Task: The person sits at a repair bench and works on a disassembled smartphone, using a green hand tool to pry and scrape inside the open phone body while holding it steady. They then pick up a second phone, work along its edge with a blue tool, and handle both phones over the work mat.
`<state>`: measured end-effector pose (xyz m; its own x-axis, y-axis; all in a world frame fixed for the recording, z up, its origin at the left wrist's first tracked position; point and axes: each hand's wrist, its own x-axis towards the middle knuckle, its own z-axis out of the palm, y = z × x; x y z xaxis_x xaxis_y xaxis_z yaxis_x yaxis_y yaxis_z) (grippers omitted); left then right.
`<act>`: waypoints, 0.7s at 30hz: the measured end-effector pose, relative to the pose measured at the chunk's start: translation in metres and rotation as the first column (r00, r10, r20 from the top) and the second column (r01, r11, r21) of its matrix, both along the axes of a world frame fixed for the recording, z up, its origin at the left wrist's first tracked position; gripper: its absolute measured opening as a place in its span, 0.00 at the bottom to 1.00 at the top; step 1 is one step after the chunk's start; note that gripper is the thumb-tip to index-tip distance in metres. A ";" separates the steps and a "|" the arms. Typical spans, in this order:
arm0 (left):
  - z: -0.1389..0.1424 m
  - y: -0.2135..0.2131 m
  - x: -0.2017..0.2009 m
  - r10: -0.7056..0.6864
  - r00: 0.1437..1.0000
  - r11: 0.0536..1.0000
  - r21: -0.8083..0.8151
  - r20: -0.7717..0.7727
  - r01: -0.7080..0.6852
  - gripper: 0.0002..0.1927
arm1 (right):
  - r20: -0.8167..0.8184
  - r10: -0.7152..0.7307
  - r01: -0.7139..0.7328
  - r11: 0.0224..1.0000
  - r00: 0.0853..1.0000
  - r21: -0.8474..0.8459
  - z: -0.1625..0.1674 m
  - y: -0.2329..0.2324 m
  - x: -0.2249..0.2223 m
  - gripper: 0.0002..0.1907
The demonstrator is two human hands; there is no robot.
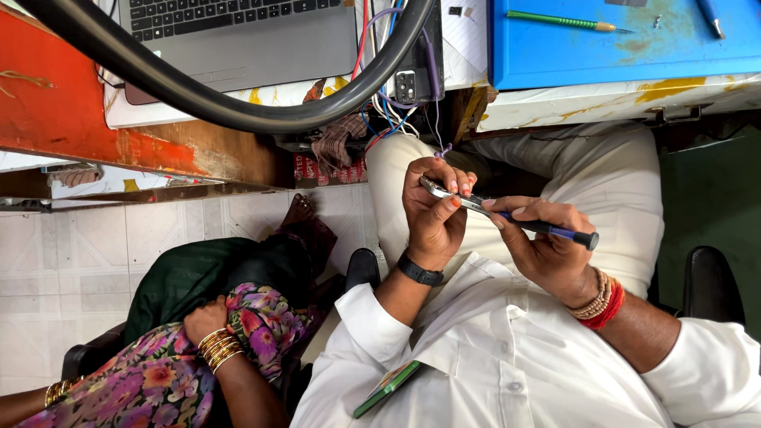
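**Tool tip at a phone's edge, held over the lap**

Cluttered benches fill the top of the view — a grey laptop (238, 36) behind a thick black hose (238, 107) on one side, a blue tray (626, 59) with a green pencil (563, 21) on the other. Below them, over the person's cream trousers, the left hand (432, 218) is clamped around a slim silver phone (444, 192), fingers curled over its upper edge. The right hand (543, 246) is closed on a blue-handled screwdriver (547, 228), its metal tip lying against the phone's edge just beside the left fingertips.

Nothing supports the phone but that one hand. If the tip slips off the smooth edge, it could jab the nearby fingers or scratch the casing — and any small loosened part would likely drop to the tiled floor (79, 269). Another person in a floral dress (158, 372) sits close at the left.
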<state>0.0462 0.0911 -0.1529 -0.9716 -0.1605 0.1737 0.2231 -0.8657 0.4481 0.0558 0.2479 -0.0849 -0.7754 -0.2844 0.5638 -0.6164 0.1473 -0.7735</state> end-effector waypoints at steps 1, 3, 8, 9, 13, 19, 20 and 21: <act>0.000 0.000 0.000 -0.001 1.000 1.000 0.003 0.001 0.001 0.27 | -0.004 0.003 -0.003 1.000 1.000 0.000 0.001 0.000 0.000 0.19; 0.000 0.000 0.000 -0.003 1.000 1.000 0.009 -0.001 0.003 0.27 | -0.014 0.007 -0.007 1.000 1.000 0.000 0.004 -0.001 -0.001 0.18; 0.001 0.000 0.001 -0.004 1.000 1.000 0.023 0.004 0.003 0.26 | -0.041 -0.002 0.003 1.000 0.999 0.019 0.006 -0.003 -0.002 0.19; 0.001 0.000 0.001 -0.003 1.000 1.000 0.023 0.004 0.003 0.26 | -0.049 -0.002 0.003 1.000 0.999 0.022 0.007 -0.003 -0.002 0.19; 0.001 0.001 0.001 0.000 1.000 1.000 0.022 0.007 0.000 0.25 | -0.073 -0.016 0.019 0.999 0.997 0.045 0.008 -0.003 -0.002 0.19; 0.001 0.000 0.001 -0.008 1.000 1.000 0.028 0.008 0.008 0.25 | -0.097 -0.038 0.046 0.996 0.995 0.079 0.008 -0.003 -0.002 0.20; 0.001 0.000 0.001 -0.009 1.000 1.000 0.028 0.009 0.009 0.25 | -0.097 -0.041 0.049 0.995 0.994 0.081 0.008 -0.004 -0.002 0.20; 0.001 0.000 0.001 -0.010 1.000 1.000 0.028 0.011 0.010 0.25 | -0.096 -0.045 0.053 0.995 0.994 0.084 0.007 -0.003 -0.002 0.20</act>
<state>0.0474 0.0913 -0.1518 -0.9750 -0.1552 0.1588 0.2095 -0.8802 0.4259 0.0538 0.2445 -0.0777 -0.7342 -0.2981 0.6100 -0.6764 0.2430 -0.6953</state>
